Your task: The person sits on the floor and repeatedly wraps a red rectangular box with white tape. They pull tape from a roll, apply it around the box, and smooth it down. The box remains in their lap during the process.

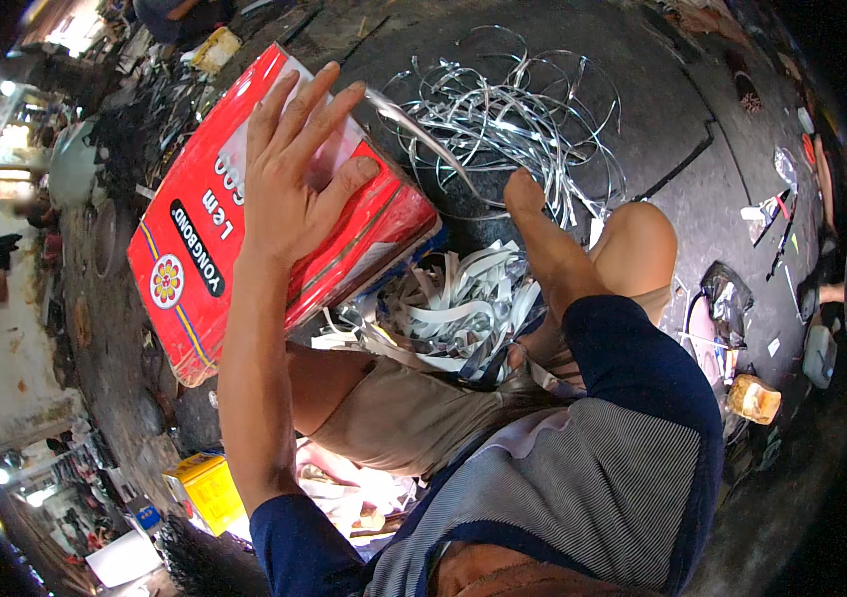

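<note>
Red rectangular tin (pixel 207 204), landmark for this view: it lies tilted with its broad face up, near the person's left knee. Its straight edges suggest a stiff body; the gloss suggests a smooth, rather slippery face. Whether it is full, and so heavy or light, cannot be told; the scuffed long edges would probably give a surer hold than the flat face. Below the tin stands a yellow box (pixel 212 493). Over the tin's upper right part lies the left hand (pixel 289 169), fingers spread and thumb set apart, the palm apparently flat on the face.

From the tin's upper right edge, by the left fingertips, a pale strip (pixel 428 139) runs obliquely right; it looks light and springy, likely best taken near an end. Just right of the tin, between the legs, is a heap of white strips (pixel 458 308), probably soft and easily tangled. Farther right and above, a tangle of silvery strips (pixel 533 129) lies on the dark floor (pixel 657 95), apparently light and slick. Below this tangle is the right hand (pixel 531 204), close to the strip's far end; its fingers are mostly hidden, so a pinch cannot be confirmed. Farthest right of the tin: a black plastic bag (pixel 727 289).
</note>
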The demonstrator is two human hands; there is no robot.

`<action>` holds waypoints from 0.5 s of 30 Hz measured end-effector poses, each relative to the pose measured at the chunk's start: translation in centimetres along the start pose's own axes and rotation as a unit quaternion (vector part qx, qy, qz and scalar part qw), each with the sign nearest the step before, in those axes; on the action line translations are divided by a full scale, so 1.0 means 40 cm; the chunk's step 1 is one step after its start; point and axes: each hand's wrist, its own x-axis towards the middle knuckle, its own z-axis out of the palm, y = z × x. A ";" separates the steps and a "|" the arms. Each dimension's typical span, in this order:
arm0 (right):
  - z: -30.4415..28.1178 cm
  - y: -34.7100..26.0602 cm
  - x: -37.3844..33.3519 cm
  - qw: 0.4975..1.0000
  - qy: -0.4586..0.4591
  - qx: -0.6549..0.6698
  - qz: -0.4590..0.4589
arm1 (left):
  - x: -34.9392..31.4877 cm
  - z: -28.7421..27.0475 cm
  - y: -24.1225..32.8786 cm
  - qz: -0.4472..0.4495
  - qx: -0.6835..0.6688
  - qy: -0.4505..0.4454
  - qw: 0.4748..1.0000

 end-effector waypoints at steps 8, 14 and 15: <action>-0.023 -0.094 0.010 0.981 0.037 0.021 -0.189 | -0.006 0.002 -0.004 -0.007 -0.025 -0.006 1.000; 0.027 -0.170 0.064 0.977 0.042 0.008 -0.210 | 0.005 0.004 -0.001 -0.005 -0.016 -0.015 1.000; 0.032 -0.177 0.072 0.981 0.050 0.004 -0.188 | 0.004 0.004 -0.003 -0.006 -0.015 -0.015 1.000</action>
